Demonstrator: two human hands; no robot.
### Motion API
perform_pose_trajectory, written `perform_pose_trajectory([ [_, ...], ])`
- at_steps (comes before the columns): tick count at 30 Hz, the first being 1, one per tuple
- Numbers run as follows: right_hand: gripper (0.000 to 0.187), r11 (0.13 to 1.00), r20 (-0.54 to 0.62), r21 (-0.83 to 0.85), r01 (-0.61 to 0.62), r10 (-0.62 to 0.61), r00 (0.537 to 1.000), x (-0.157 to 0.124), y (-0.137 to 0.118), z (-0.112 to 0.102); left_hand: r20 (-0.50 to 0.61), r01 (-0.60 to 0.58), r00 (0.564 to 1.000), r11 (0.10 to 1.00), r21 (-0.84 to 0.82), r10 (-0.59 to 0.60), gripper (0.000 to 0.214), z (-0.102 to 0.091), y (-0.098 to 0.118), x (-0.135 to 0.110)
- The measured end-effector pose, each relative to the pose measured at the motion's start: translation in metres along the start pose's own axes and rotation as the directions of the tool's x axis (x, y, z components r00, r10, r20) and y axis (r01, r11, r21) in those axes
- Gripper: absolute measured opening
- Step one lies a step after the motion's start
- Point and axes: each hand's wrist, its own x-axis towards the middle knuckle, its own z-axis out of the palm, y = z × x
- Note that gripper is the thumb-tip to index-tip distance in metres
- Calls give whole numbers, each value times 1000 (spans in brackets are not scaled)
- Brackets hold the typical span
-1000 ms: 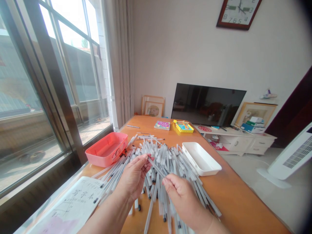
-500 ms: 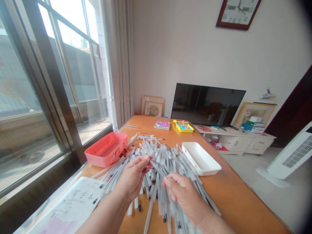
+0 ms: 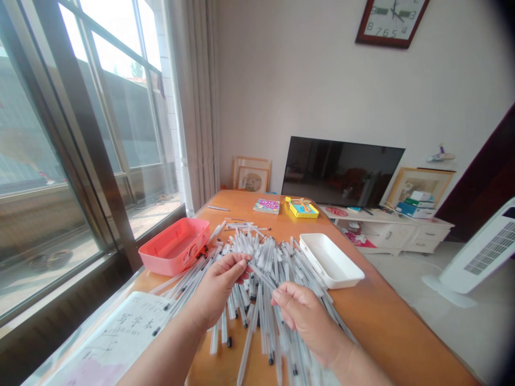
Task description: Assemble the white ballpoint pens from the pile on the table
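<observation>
A clear plastic pen (image 3: pixel 261 274) slants between my two hands, above the middle of a pile. My left hand (image 3: pixel 225 279) pinches its upper left end between thumb and fingers. My right hand (image 3: pixel 296 306) is closed with thumb against fingers at the lower right end; the fingertips hide that end. Beneath both hands spreads a heap of similar translucent pens (image 3: pixel 267 257), many with black ends, fanned out toward me. On the left of the heap stands a pink plastic tray (image 3: pixel 159 257), on the right a white tray (image 3: pixel 341 276).
A writing booklet (image 3: pixel 116 335) lies at the table's left edge. Farther back on the wooden table (image 3: pixel 386 321) are a pen (image 3: pixel 218 208), a colourful booklet (image 3: pixel 266 206) and a yellow box (image 3: pixel 302 210). A window borders the left side.
My right hand has shifted slightly right and down along the pen. My left hand keeps its pinch, nearly in place. The view has tilted very slightly.
</observation>
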Motion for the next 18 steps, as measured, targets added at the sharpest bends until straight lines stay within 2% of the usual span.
perform_pose_trajectory([
  [2, 34, 998, 37, 51, -24, 23, 999, -1, -1, -2, 22, -16, 1000, 1000, 18, 16, 28, -2, 1, 0],
  [4, 34, 999, 42, 28, -18, 17, 999, 0, 0, -3, 33, -40, 999, 998, 50, 38, 26, -4, 1, 1],
  [6, 32, 995, 1, -95, 41, -41, 999, 1, 1, -4, 17, -64, 998, 989, 131, 62, 29, -6, 0, 1],
  [9, 30, 932, -46, -326, 160, -185, 982, 3, 5, -3, -40, -64, 996, 942, 329, 81, 36, -7, -3, 3],
  [12, 29, 906, -32, -379, 188, -215, 976, 4, 8, -2, -72, -38, 994, 891, 452, 79, 42, -5, -3, 3],
  [14, 30, 923, -33, -348, 162, -185, 982, 5, 9, -3, -56, -32, 996, 903, 429, 62, 39, -4, -1, 2],
  [18, 32, 954, -28, -282, 100, -113, 993, 6, 9, -7, 28, -44, 999, 962, 270, 38, 33, -2, 1, 1],
])
